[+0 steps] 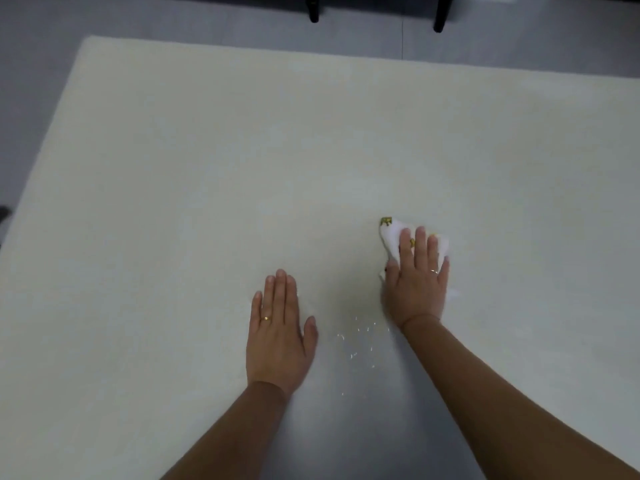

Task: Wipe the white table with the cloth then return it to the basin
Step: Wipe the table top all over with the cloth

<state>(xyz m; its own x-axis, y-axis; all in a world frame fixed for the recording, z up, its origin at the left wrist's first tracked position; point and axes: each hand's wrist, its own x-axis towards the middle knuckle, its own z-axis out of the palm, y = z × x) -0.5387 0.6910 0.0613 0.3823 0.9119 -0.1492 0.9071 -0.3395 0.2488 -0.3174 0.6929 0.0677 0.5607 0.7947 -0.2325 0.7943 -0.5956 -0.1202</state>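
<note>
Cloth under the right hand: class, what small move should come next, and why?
Probably drag the cloth back toward the person over the water droplets, since the right hand presses it flat just beyond them while the left hand rests flat on the white table.

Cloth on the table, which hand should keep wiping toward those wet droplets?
Right. The right hand already presses flat on the cloth, with the droplets just beside its wrist. The left hand lies bare on the white table.
</note>
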